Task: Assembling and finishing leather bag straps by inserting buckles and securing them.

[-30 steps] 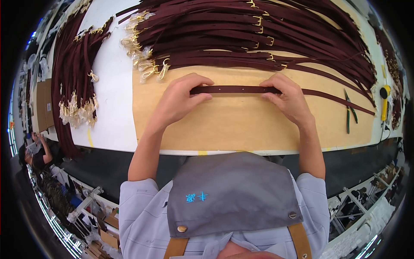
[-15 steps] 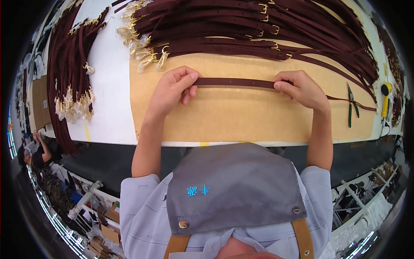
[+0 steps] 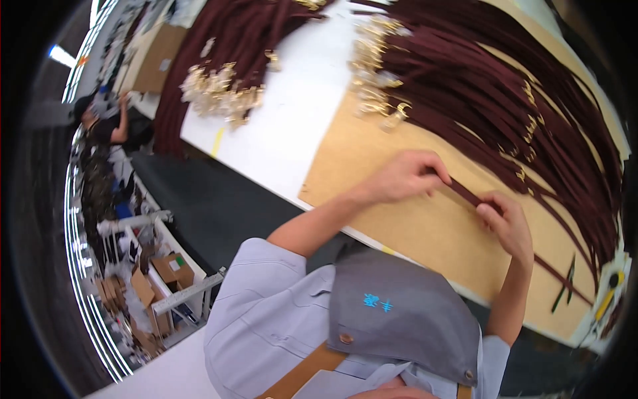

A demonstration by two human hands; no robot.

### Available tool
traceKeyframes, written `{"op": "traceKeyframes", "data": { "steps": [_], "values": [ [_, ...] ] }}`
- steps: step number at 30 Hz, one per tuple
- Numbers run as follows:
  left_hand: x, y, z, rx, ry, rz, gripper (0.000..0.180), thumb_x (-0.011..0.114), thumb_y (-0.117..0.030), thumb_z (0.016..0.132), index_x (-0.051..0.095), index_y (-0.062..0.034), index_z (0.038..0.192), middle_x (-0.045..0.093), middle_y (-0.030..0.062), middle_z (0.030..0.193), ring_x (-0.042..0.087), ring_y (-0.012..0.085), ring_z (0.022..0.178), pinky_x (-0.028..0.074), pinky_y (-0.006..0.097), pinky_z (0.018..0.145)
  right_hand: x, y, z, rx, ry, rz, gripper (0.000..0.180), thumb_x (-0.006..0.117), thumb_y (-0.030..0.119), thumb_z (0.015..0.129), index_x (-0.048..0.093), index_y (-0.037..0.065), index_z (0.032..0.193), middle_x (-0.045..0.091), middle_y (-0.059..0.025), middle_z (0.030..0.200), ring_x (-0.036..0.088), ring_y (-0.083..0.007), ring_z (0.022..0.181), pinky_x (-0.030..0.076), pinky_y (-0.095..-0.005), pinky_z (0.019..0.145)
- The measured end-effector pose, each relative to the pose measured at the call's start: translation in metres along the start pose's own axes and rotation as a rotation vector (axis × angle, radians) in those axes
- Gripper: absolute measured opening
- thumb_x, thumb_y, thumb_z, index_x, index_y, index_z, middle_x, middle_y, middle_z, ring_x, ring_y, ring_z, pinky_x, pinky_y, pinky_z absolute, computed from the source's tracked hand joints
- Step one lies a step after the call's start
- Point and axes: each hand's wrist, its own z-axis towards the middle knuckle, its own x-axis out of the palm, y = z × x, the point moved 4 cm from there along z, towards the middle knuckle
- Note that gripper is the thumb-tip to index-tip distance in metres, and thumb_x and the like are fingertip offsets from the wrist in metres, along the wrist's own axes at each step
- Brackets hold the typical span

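Fingers and thumb of the left hand (image 3: 412,176) are pinched together on one end of a dark red strap (image 3: 464,191), and the right hand (image 3: 508,223) grips it a little further along, thumb on top. A short, straight stretch shows between them. The two hands hold it over the brown paper (image 3: 399,226) spread on the white counter (image 3: 282,143), nearer the counter's right end than its left. Past the right wrist, the strap's tail runs toward the paper's right edge, where green-handled pliers (image 3: 569,276) lie across its line; I cannot tell which is on top. A yellow tool (image 3: 605,304) lies by the counter's right end.

Along the counter's far side spreads a big heap of matching straps (image 3: 478,86), with gold buckles midway and clear-wrapped clasps (image 3: 372,73) at the left ends. Toward the counter's left end lies a second bundle of straps (image 3: 246,33), its wrapped clasps pointing to the near edge. Just left of that stands a cardboard box (image 3: 156,60); another person (image 3: 100,130) is well apart on that side.
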Motion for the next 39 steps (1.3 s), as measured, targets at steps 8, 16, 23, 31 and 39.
{"op": "traceKeyframes", "data": {
  "steps": [8,16,23,31,39],
  "values": [
    [-0.171,-0.060,0.000,0.435,-0.839,0.685,0.011,0.063,-0.007,0.083,0.065,-0.0005,0.092,0.063,0.0130,0.085,0.061,0.0192,0.070,0.050,0.031,0.065,0.025,-0.012,0.043,-0.077,0.008,0.077,0.015,0.064,0.018,0.090,0.062,0.004,0.085,0.054,0.0044,0.060,0.043,-0.0011,0.048,0.032,-0.0182,0.043],
    [-0.351,-0.078,0.017,-0.037,-1.262,1.495,0.028,0.067,-0.016,0.079,0.056,-0.0010,0.100,0.059,0.0176,0.102,0.056,0.0377,0.100,0.048,0.045,0.085,0.027,-0.006,0.040,-0.013,0.046,0.162,0.015,0.065,0.016,0.089,0.064,0.002,0.084,0.056,0.0031,0.064,0.046,-0.0024,0.051,0.036,-0.0189,0.047],
    [-0.311,-0.162,-0.007,0.309,-1.151,0.898,0.030,0.070,-0.014,0.075,0.062,0.0010,0.100,0.064,0.0079,0.081,0.062,0.0149,0.075,0.050,0.030,0.068,0.026,-0.007,0.030,-0.005,0.020,0.196,0.014,0.064,0.016,0.090,0.062,0.003,0.082,0.057,0.0031,0.064,0.047,-0.0021,0.049,0.034,-0.0184,0.044],
    [-0.148,-0.182,-0.063,0.213,-0.421,0.573,0.026,0.063,0.000,0.087,0.060,0.0000,0.113,0.059,-0.0016,0.091,0.052,0.0035,0.075,0.042,0.019,0.062,0.000,-0.010,0.046,-0.124,-0.229,0.349,0.016,0.062,0.020,0.092,0.061,0.006,0.085,0.053,0.0055,0.063,0.043,0.0000,0.049,0.029,-0.0177,0.042],
    [-0.084,-0.053,-0.017,0.140,-0.057,1.193,0.036,0.066,-0.003,0.077,0.059,-0.0016,0.113,0.056,0.0129,0.110,0.054,0.0305,0.106,0.044,0.036,0.091,0.002,-0.025,0.044,-0.140,-0.214,0.224,0.017,0.063,0.022,0.091,0.061,0.006,0.086,0.053,0.0053,0.066,0.042,-0.0007,0.053,0.032,-0.0181,0.046]
  ]
}}
